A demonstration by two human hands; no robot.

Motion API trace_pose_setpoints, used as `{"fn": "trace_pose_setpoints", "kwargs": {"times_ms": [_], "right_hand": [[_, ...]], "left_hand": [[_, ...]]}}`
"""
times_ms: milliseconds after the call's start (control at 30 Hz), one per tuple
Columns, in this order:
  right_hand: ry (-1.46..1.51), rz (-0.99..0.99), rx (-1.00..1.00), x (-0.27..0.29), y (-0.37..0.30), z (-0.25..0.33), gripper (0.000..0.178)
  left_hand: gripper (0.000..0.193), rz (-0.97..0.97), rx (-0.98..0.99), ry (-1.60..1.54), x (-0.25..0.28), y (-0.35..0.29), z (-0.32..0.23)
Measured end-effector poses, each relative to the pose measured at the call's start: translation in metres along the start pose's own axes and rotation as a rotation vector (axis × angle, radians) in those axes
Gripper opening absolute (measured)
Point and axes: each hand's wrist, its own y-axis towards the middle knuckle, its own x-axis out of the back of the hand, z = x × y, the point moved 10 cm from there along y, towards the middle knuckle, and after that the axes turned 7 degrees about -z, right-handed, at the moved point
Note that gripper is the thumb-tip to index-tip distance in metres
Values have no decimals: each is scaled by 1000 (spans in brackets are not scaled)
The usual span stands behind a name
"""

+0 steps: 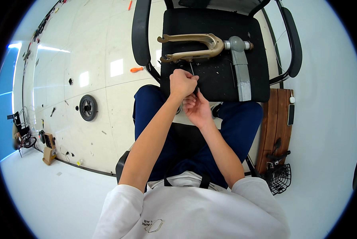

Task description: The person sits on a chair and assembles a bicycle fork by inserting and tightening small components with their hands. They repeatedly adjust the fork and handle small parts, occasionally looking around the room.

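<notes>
A tan bicycle fork lies on its side on the black chair seat, its two prongs to the left. A grey clamp-like piece with a flat arm sits around its steerer end and reaches toward me. Just below the near prong, my left hand is closed around a thin metal rod that points up toward the fork. Close under it is my right hand, its thumb and fingertips pinched near a small dark piece, mostly hidden between the hands.
Black armrests flank the seat. On the floor to the left lie an orange-handled screwdriver, a small wheel and scattered parts. A wooden bench and a black wire basket stand at the right.
</notes>
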Motion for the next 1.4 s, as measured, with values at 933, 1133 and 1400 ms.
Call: {"fn": "trace_pose_setpoints", "kwargs": {"times_ms": [933, 1133, 1400], "right_hand": [[-1279, -371, 708, -10, -18, 61, 19], [-2492, -256, 1156, -92, -35, 50, 11], [-2156, -354, 567, -58, -5, 102, 27]], "left_hand": [[27, 394, 58, -454, -30, -4, 34], [20, 286, -80, -509, -15, 17, 8], [15, 413, 153, -715, -48, 25, 41]]}}
